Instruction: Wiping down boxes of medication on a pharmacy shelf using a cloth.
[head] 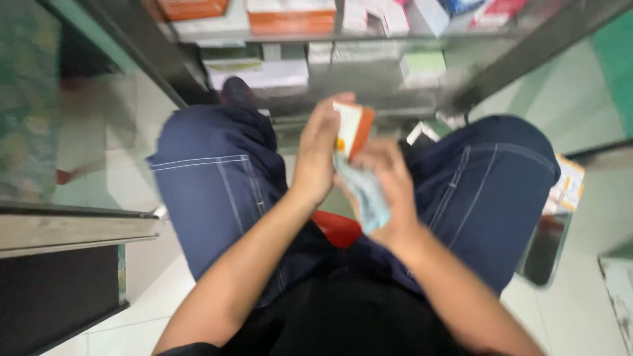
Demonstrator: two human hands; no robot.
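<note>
A red seat [337, 229] was seen just below the hands, between knees clad in dark blue trousers [217, 191]. A pale blue-green cloth [366, 192] was grasped in the right hand [390, 188], its fingers curled around it. A small white and orange box [354, 127] was held upright in the left hand [318, 158], gripped along its side and touching the cloth; the view was blurred. Beyond the hands, a glass shelf [369, 79] was stocked with white, orange and green boxes [290, 14].
</note>
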